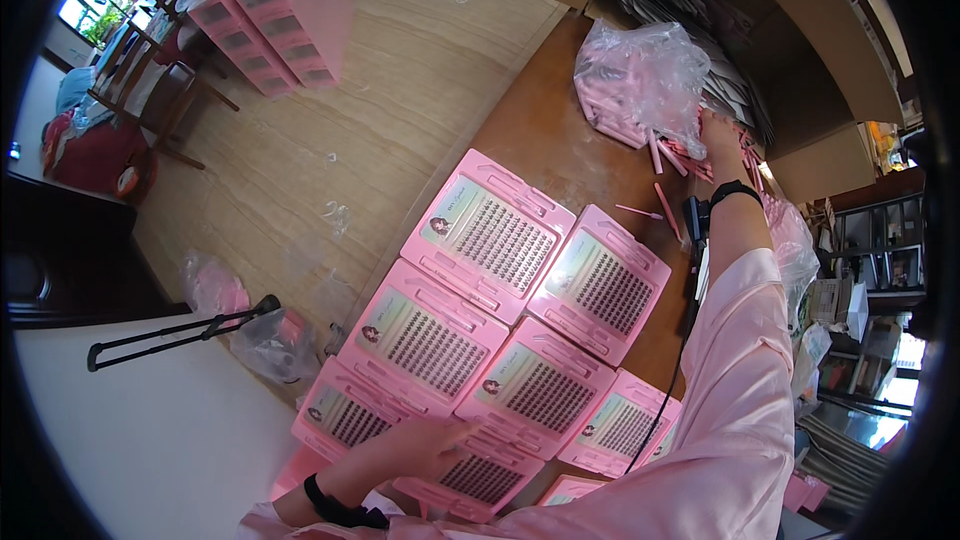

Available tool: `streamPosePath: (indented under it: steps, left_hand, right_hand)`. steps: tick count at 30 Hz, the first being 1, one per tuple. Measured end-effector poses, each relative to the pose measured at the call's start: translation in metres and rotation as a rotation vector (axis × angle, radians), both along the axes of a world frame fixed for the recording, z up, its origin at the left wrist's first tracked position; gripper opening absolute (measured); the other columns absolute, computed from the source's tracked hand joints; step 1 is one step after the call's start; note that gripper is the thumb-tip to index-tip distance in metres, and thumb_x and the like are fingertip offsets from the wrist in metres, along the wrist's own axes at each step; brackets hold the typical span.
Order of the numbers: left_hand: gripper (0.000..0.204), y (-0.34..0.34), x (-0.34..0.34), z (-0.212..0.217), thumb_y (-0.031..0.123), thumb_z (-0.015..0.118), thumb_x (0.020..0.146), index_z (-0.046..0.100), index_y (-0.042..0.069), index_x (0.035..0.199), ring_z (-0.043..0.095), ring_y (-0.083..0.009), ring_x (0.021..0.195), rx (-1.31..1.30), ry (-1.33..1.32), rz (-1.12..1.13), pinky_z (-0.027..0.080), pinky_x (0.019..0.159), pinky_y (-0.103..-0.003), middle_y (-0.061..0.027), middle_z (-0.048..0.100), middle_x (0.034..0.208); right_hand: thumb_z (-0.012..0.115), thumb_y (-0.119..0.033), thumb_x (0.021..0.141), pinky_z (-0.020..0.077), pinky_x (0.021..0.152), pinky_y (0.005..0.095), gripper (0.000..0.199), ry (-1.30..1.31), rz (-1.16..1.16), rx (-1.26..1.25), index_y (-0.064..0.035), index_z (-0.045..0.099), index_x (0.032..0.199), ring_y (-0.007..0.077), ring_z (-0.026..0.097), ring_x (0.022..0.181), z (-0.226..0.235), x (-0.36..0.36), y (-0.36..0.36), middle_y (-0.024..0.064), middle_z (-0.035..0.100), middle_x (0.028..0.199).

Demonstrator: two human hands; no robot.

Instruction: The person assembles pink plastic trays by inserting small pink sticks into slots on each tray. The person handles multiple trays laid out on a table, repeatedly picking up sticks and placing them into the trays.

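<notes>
Several pink eyelash cases lie in rows on the brown table, each with a card of dark lash clusters. My left hand rests over a lower eyelash case, fingers stretched out and apart, with nothing visible in them. At the far end of the table, my right hand reaches into a pile of small pink and red sticks. Its fingers are mostly hidden there, so what they grip cannot be seen. Beside it sits a clear plastic bag full of pink tubes.
A large open cardboard box holding stacked flat sheets stands at the table's far right. Loose sticks lie on the table. A black cable crosses the cases. Pink drawer towers and a wooden chair stand on the floor.
</notes>
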State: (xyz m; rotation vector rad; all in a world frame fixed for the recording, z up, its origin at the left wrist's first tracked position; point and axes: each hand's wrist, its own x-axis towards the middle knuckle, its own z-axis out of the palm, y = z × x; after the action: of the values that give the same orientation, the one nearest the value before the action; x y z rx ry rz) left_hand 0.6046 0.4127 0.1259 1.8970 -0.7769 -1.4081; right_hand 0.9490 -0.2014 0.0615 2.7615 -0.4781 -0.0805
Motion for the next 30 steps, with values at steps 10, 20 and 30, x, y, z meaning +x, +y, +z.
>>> streamPosePath:
  steps: [10, 20, 30]
  left_hand:
    - [0.060, 0.002, -0.021, -0.001, 0.031, 0.056, 0.096, 0.040, 0.005, 0.148, 0.063, -0.0388, 0.107, -0.090, -0.172, 0.033, 0.051, 0.091, -0.045, -0.0218, 0.063, 0.122]
    - [0.059, 0.009, -0.034, -0.042, 0.035, 0.054, 0.097, 0.042, 0.007, 0.148, 0.060, -0.0370, 0.117, -0.108, -0.346, -0.125, 0.047, 0.100, -0.045, -0.0219, 0.058, 0.134]
    - [0.063, -0.028, -0.035, 0.084, 0.053, 0.047, 0.100, 0.056, 0.001, 0.134, 0.064, -0.0325, 0.111, -0.522, 0.634, 0.389, 0.052, 0.092, -0.047, -0.0120, 0.067, 0.121]
  right_hand:
    - [0.061, -0.026, 0.090, 0.0399, 0.102, 0.0510, 0.024, -0.419, -0.001, -0.240, -0.0096, 0.065, 0.107, 0.0338, 0.056, 0.111, 0.105, -0.051, 0.016, 0.0100, 0.064, 0.112]
    - [0.051, -0.025, 0.093, 0.0488, 0.079, 0.0370, 0.028, -0.560, 0.034, 0.778, -0.0069, 0.063, 0.111, 0.0245, 0.062, 0.086, 0.296, -0.147, 0.108, 0.0103, 0.067, 0.097]
    - [0.053, -0.004, 0.084, 0.0453, 0.081, 0.0399, 0.017, -0.397, 0.672, 0.554, -0.0028, 0.062, 0.099, 0.0311, 0.053, 0.092, 0.487, -0.347, 0.357, 0.0123, 0.061, 0.094]
